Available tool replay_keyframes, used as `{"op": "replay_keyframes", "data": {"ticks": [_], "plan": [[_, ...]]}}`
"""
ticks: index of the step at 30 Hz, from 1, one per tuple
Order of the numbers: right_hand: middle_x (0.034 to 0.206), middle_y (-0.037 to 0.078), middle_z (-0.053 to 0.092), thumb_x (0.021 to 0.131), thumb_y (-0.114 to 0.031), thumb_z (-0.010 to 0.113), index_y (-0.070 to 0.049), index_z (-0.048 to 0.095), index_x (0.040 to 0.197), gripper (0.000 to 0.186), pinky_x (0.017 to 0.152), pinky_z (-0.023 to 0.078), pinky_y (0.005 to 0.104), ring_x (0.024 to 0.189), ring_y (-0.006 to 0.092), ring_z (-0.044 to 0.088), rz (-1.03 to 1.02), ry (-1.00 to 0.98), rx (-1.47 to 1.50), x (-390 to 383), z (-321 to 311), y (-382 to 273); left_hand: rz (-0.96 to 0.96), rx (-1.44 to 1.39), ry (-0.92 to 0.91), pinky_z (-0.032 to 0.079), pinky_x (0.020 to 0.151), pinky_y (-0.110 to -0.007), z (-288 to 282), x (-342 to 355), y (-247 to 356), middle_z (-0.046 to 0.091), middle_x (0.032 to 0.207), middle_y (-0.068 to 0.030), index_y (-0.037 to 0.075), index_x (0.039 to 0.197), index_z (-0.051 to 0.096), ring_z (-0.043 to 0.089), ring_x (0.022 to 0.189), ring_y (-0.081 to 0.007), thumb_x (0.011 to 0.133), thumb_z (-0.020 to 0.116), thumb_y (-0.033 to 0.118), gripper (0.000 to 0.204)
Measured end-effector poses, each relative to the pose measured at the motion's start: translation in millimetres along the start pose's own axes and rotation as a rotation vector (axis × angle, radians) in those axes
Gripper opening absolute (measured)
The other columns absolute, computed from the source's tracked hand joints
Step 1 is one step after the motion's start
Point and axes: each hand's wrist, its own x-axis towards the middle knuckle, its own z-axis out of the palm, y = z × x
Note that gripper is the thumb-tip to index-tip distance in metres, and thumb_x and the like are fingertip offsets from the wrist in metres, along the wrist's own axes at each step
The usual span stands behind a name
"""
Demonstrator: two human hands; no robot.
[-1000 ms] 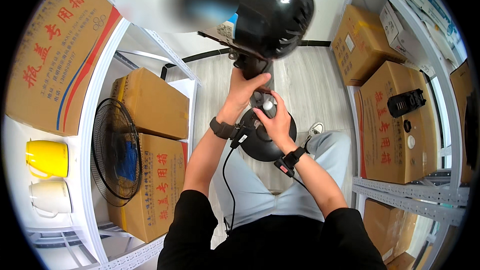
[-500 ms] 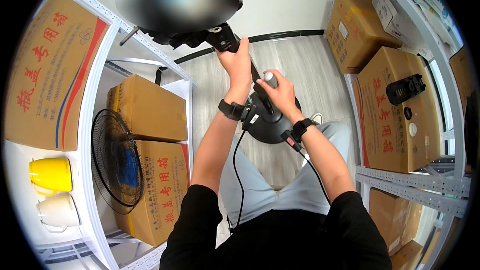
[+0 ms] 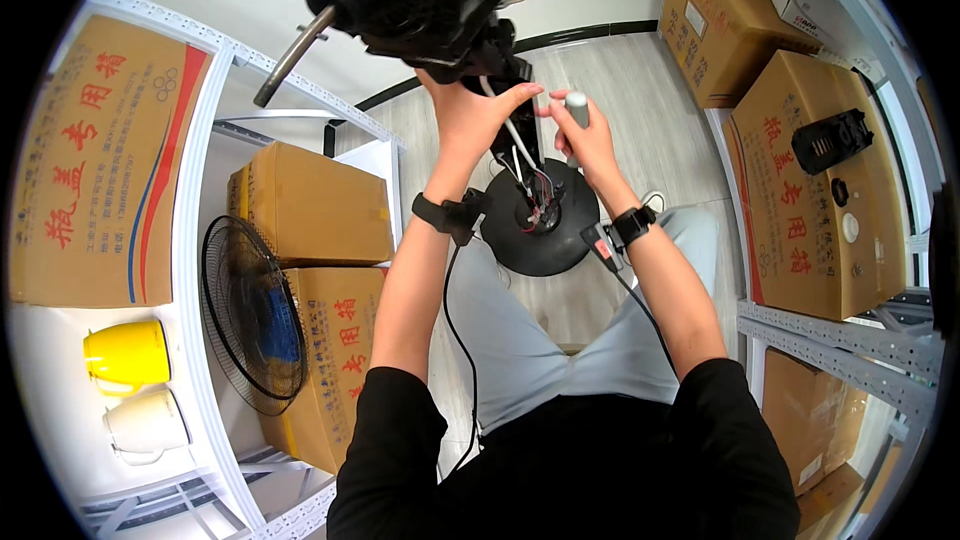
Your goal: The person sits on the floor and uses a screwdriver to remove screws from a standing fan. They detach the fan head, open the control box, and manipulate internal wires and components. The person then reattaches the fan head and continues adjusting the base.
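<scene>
A black stand fan (image 3: 495, 230) stands upright between my legs, its round base on the floor. Its motor head (image 3: 405, 0) has no grille or blades, and a bare metal shaft (image 3: 295, 55) sticks out to the lower left. My left hand (image 3: 465, 120) is closed about the fan's neck just under the motor, thumb across the front, its other fingers partly hidden behind. Loose white and coloured wires (image 3: 543, 202) show along the open post and at the base. In my right hand (image 3: 590, 145), just right of the post, is a screwdriver with a grey handle (image 3: 577, 110).
Shelves with cardboard boxes (image 3: 310, 205) flank me. A black wire fan grille (image 3: 255, 315) leans at left, near a yellow jug (image 3: 128, 355) and a white jug (image 3: 147, 425). On a right-hand box (image 3: 800, 220) lie a black plastic cover (image 3: 832, 142) and small round parts.
The fan's head has turned and tilted, bringing the shaft into fuller view. My left hand now holds higher under the motor. My right hand has moved up and right with the screwdriver.
</scene>
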Motion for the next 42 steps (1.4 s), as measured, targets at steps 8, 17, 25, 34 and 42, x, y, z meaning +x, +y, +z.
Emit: {"op": "replay_keyframes", "data": {"ticks": [8,17,25,34,42], "plan": [[0.073,0.002,0.064,0.081,-0.033,0.074,-0.005,0.064,0.094,0.032,0.051,0.045,0.0228,0.055,0.0078,0.056,-0.040,0.024,-0.364,-15,17,11,-0.082,-0.067,0.232,0.042,0.092,-0.038,0,-15,9,0.050,0.111,-0.0142,-0.003,0.117,0.043,0.051,0.103,-0.0268,0.057,0.089,0.030,0.083],[0.069,-0.001,0.060,0.081,-0.037,0.072,-0.008,0.063,0.090,0.032,0.047,0.040,0.0215,0.055,0.0053,0.054,0.024,0.023,-0.512,-10,-18,-17,-0.051,0.083,0.402,0.039,0.093,-0.042,34,-11,34,0.044,0.111,-0.0165,-0.003,0.114,0.042,0.043,0.108,-0.0324,0.060,0.087,0.027,0.076],[0.081,0.011,0.062,0.079,-0.048,0.070,-0.006,0.068,0.091,0.043,0.070,0.048,0.0333,0.080,0.0208,0.060,-0.251,0.206,-0.792,-40,-85,9,0.051,-0.016,0.322,0.039,0.095,-0.041,27,-24,24,0.040,0.119,-0.0180,-0.004,0.125,0.038,0.043,0.113,-0.0321,0.072,0.080,0.026,0.074],[0.093,0.010,0.064,0.085,-0.034,0.067,-0.002,0.064,0.102,0.036,0.063,0.051,0.0255,0.075,0.0141,0.063,0.170,0.197,-0.208,-84,-100,-24,-0.286,0.094,0.295,0.046,0.085,-0.032,40,-128,-37,0.052,0.116,-0.0152,0.000,0.108,0.049,0.054,0.103,-0.0228,0.085,0.063,0.011,0.029],[0.108,0.018,0.061,0.088,-0.010,0.061,0.007,0.052,0.118,0.035,0.086,0.057,0.0322,0.095,0.0284,0.065,0.299,0.126,0.534,-102,-131,14,-0.460,-0.247,0.124,0.050,0.074,-0.031,98,-163,-73,0.065,0.088,-0.0088,0.002,0.099,0.057,0.063,0.082,-0.0182,0.082,0.068,0.015,0.024]]}}
